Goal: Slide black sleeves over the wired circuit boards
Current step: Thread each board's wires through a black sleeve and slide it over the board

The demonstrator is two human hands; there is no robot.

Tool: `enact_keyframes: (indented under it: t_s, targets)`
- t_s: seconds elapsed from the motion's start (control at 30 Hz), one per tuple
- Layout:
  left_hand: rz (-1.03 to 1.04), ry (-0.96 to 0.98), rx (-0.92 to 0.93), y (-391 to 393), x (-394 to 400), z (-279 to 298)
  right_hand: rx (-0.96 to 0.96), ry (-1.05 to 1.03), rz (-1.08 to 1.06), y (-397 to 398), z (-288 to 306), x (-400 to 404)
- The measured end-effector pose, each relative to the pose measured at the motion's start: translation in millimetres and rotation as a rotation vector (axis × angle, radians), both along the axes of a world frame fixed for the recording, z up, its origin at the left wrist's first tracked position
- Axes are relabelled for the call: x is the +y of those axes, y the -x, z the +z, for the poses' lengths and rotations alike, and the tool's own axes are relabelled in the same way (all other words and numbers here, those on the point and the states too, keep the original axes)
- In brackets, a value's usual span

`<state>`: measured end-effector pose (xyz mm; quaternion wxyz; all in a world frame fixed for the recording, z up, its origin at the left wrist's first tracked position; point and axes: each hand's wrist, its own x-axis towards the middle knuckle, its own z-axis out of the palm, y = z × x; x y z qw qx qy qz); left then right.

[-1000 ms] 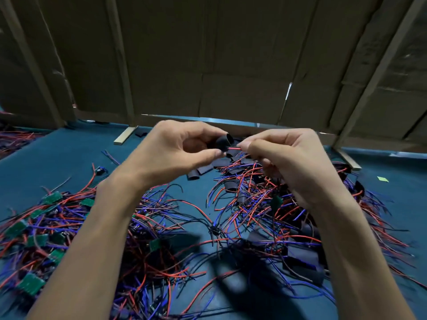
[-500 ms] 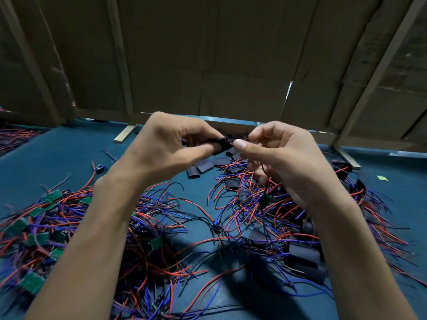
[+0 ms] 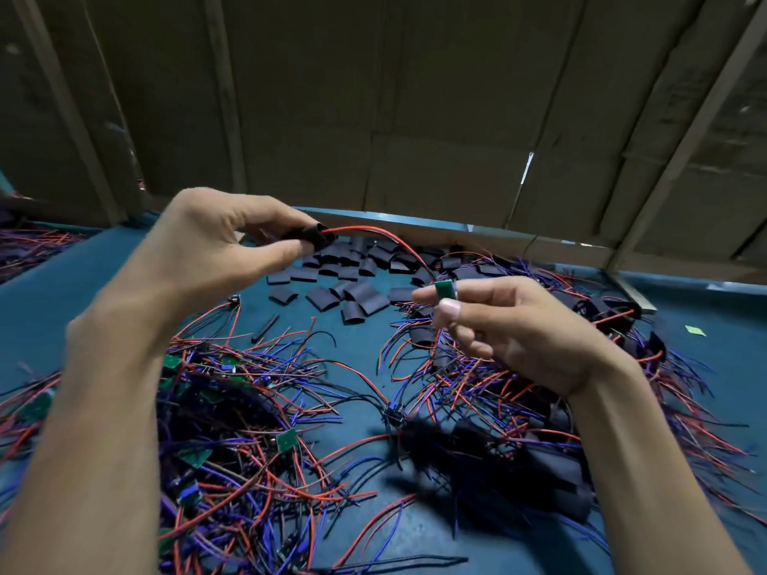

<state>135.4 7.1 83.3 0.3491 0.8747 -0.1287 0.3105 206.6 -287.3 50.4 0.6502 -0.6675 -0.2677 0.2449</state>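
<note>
My left hand pinches a black sleeve between thumb and fingers, held above the table. A red wire comes out of the sleeve's right end and arcs down to a small green circuit board. My right hand holds that board between thumb and forefinger, lower and to the right of the sleeve. The board is outside the sleeve, with the wire threaded through it.
Loose black sleeves lie piled on the blue table behind my hands. Tangled red, blue and black wired boards spread at the left; sleeved ones heap at the right. Cardboard walls close off the back.
My hands have drawn apart: the left keeps the sleeve, the right has pulled down and right with the board, stretching the red wire between them. The view has tilted down.
</note>
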Motion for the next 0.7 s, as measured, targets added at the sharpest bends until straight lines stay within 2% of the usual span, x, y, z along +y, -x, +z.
enact_keyframes:
  t_s: [0.13,0.3,0.47,0.7]
  targets:
    - [0.002,-0.078,0.037,0,-2,2,-0.022,-0.061,-0.047,2,6,-4]
    - [-0.027,-0.202,0.014,-4,-10,2,-0.277,0.066,-0.208,6,17,-7]
    - [-0.095,-0.307,-0.040,-10,-23,0,-0.443,-0.019,-0.371,15,23,2]
    - [-0.216,-0.329,-0.121,-16,-53,-2,-0.476,-0.090,-0.455,19,16,24]
